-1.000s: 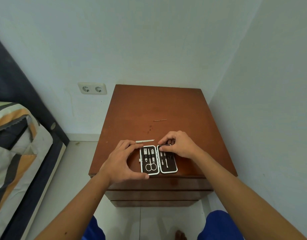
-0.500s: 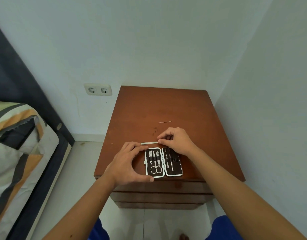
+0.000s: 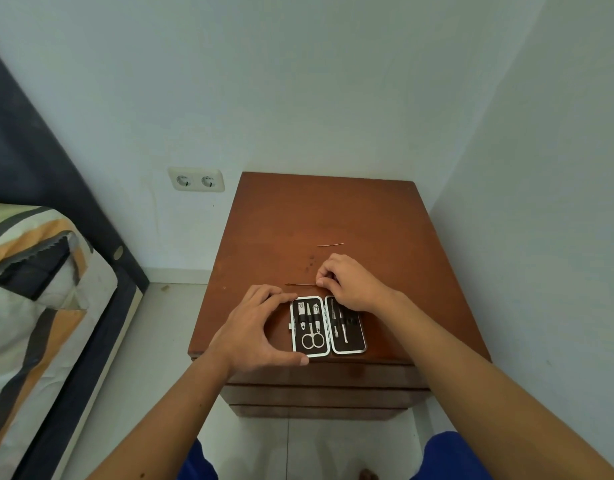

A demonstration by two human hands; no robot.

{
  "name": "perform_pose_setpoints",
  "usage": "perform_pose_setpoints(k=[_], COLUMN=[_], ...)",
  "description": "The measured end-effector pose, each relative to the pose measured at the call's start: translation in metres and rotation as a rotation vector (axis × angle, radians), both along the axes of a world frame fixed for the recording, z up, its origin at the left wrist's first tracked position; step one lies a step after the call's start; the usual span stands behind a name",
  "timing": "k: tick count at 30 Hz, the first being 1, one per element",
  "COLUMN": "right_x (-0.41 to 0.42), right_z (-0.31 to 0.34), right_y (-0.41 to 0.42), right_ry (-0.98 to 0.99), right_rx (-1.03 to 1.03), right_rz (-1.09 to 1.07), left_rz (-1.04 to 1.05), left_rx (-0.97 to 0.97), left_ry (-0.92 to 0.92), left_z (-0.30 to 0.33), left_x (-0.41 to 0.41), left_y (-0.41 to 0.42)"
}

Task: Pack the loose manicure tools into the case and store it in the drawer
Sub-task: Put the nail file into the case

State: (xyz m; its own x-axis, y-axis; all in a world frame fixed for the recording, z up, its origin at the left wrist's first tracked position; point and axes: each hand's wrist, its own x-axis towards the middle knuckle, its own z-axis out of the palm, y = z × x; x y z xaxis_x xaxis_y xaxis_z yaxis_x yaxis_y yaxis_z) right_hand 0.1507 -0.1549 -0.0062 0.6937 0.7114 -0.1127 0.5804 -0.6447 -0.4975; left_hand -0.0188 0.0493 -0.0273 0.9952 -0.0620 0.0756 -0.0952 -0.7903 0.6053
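The right hand (image 3: 350, 284) was curled in tight, thumb and forefinger pinching the end of a thin metal nail file (image 3: 300, 285) that lay flat along the wood just beyond the case, its free end pointing left. The left hand (image 3: 255, 329) was spread in a wide C, fingertips at the far left corner of the case and thumb pressed against its near edge, bracing it from the side. Between the two hands sat the manicure case (image 3: 328, 325), lying open and flat near the front edge of the nightstand (image 3: 385, 220), both dark halves showing inside a white rim. In the left half the small scissors (image 3: 312, 339) sat with their loops toward the person, with clippers strapped on either side; in the right half a couple of slim tools were tucked under the band, though the heel of the right hand covered the top right corner there. Further back on the top, well apart from the case, lay a second thin loose tool (image 3: 330, 244), hair-fine and slightly curved. Below the top, the drawer fronts (image 3: 322, 393) were all closed. Out to the left, a double wall socket (image 3: 196, 180) sat on the white wall, and a bed with a striped orange, grey and white pillow (image 3: 31, 268) ran along the dark frame. Blue-clad knees (image 3: 444, 459) showed at the bottom over the pale tiled floor.
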Motion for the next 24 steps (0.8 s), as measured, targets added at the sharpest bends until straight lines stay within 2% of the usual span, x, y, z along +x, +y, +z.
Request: perform_pose_setpoints(k=[3, 7, 14, 24], right_x=[0.000, 0.005, 0.007, 0.002], right_z=[0.000, 0.011, 0.007, 0.006], right_y=[-0.001, -0.009, -0.018, -0.021], right_ry=[0.013, 0.075, 0.148, 0.165], right_rx=[-0.003, 0.148, 0.244, 0.262], right_rz=[-0.027, -0.132, -0.230, -0.240], left_rz=[-0.002, -0.009, -0.007, -0.006], left_rx=[0.003, 0.005, 0.004, -0.002], left_ry=[0.003, 0.000, 0.005, 0.005], left_z=[0.000, 0.009, 0.009, 0.007], left_x=[0.001, 0.008, 0.009, 0.005], left_y=[0.000, 0.001, 0.000, -0.001])
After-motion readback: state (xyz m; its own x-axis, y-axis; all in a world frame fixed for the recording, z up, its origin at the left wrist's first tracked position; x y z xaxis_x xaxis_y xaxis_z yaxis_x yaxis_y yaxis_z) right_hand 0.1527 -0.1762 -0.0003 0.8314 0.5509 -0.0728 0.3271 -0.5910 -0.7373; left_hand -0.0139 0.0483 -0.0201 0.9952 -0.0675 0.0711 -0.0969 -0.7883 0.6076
